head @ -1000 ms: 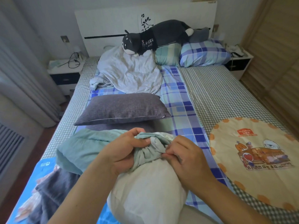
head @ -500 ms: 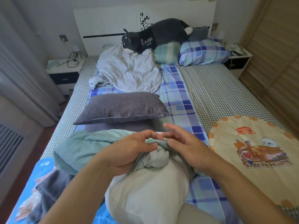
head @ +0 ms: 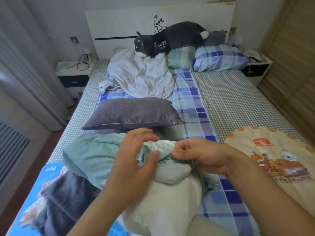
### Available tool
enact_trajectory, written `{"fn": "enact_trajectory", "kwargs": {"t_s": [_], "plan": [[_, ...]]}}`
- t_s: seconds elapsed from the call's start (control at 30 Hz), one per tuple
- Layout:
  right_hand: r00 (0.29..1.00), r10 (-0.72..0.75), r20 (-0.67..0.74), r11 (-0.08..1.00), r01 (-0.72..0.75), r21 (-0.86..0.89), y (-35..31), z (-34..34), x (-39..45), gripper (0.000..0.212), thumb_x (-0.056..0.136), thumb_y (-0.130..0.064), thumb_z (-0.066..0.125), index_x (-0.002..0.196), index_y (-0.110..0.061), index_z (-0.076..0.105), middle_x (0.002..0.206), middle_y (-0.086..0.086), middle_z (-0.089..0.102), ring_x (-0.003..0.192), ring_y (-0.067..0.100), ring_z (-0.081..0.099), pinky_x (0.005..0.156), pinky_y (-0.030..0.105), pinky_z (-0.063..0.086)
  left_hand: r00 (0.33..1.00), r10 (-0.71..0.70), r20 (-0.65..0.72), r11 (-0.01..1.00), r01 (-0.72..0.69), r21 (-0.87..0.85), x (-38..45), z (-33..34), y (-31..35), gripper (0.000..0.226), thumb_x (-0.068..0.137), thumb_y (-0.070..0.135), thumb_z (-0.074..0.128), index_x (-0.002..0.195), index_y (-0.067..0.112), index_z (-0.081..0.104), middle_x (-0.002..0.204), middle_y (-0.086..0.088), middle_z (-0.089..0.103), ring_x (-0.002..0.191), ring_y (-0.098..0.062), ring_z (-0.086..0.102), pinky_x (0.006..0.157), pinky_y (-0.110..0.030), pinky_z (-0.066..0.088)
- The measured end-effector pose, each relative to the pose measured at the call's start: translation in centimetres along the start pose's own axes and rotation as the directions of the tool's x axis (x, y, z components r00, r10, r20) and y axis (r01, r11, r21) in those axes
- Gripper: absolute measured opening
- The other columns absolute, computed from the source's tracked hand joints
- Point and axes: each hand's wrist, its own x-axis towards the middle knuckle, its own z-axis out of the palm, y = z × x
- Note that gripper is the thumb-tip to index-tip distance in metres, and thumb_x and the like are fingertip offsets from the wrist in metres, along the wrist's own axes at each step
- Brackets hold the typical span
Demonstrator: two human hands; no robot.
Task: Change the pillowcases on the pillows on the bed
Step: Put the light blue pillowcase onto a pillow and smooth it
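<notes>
The bed (head: 238,99) fills most of the frame, its checked sheet running from the white headboard at the top down to the lower edge, with a dark plush toy (head: 170,40) and a blue plaid pillow (head: 219,58) in the upper centre, a crumpled pale blanket (head: 139,75) below them, and a grey pillow (head: 133,113) lying crosswise at mid-frame. In the lower centre the bare white pillow (head: 167,201) lies with its long axis pointing away from the person, its far end wrapped in the bunched teal pillowcase (head: 92,155), whose loose bulk trails toward the left of the frame. The right hand (head: 202,155) pinches the gathered edge of the case at the pillow's far right corner, and is the nearer hand to the cloth. The left hand (head: 134,164) hovers with fingers spread and curved, just beside the bunch, holding nothing. Pulling the case on likely means drawing it toward the bottom of the frame.
</notes>
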Motion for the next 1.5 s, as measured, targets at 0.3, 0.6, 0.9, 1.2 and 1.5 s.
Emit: {"fn": "enact_trajectory", "kwargs": {"t_s": [0.3, 0.6, 0.9, 1.2, 1.5], "plan": [[0.961, 0.097, 0.259, 0.803, 0.078, -0.591, -1.9, 4.8, -2.2, 0.090, 0.072, -0.022, 0.089, 0.142, -0.055, 0.043, 0.142, -0.031, 0.049, 0.129, -0.013, 0.045, 0.112, 0.019, 0.035, 0.928, 0.322, 0.189, 0.880, -0.367, 0.302, -10.9, -1.7, -2.5, 0.036, 0.105, 0.052, 0.042, 0.141, 0.049, 0.040, 0.142, 0.022, 0.041, 0.141, 0.009, 0.033, 0.111, -0.011, 0.031], [0.963, 0.021, -0.269, 0.899, 0.100, 0.427, -2.6, 0.7, 3.7, 0.080, 0.070, 0.007, 0.068, 0.144, -0.015, 0.048, 0.124, 0.012, 0.069, 0.106, 0.026, 0.070, 0.087, 0.039, 0.060, 0.968, 0.034, -0.250, 0.911, 0.073, 0.407, 1.2, 3.5, -5.3, 0.035, 0.082, 0.025, 0.056, 0.114, 0.025, 0.070, 0.126, -0.004, 0.059, 0.114, -0.033, 0.053, 0.096, -0.051, 0.043], [0.957, -0.128, -0.259, 0.696, 0.273, 0.664, -3.7, 0.1, 2.4, 0.049, 0.071, 0.006, 0.069, 0.118, -0.009, 0.071, 0.126, 0.020, 0.067, 0.114, 0.033, 0.065, 0.103, 0.050, 0.049, 0.914, 0.403, -0.048, 0.839, -0.348, 0.418, 4.9, 3.3, -7.3, 0.025, 0.102, 0.029, 0.053, 0.118, 0.018, 0.070, 0.074, -0.005, 0.055, 0.071, -0.030, 0.055, 0.072, -0.042, 0.045], [0.581, -0.246, -0.776, 0.956, 0.277, -0.096, -0.1, 2.7, 1.8, 0.052, 0.075, -0.002, 0.080, 0.116, -0.033, 0.069, 0.109, -0.008, 0.072, 0.100, 0.011, 0.069, 0.089, 0.033, 0.058, 0.994, 0.058, 0.089, 0.944, -0.083, 0.320, 4.0, 6.5, -4.1, 0.017, 0.080, 0.034, 0.058, 0.096, 0.030, 0.055, 0.080, 0.007, 0.064, 0.077, -0.028, 0.060, 0.078, -0.039, 0.036], [0.813, -0.205, -0.544, 0.975, 0.124, -0.182, 0.8, 1.0, -1.1, 0.082, 0.086, 0.025, 0.034, 0.138, -0.035, 0.057, 0.131, -0.013, 0.061, 0.121, 0.007, 0.058, 0.106, 0.034, 0.049, 0.873, -0.488, 0.011, 0.872, 0.488, -0.023, -0.1, 8.9, -3.2, 0.024, 0.099, 0.030, 0.057, 0.116, 0.038, 0.072, 0.113, 0.007, 0.034, 0.113, -0.021, 0.043, 0.106, -0.042, 0.040]]}}
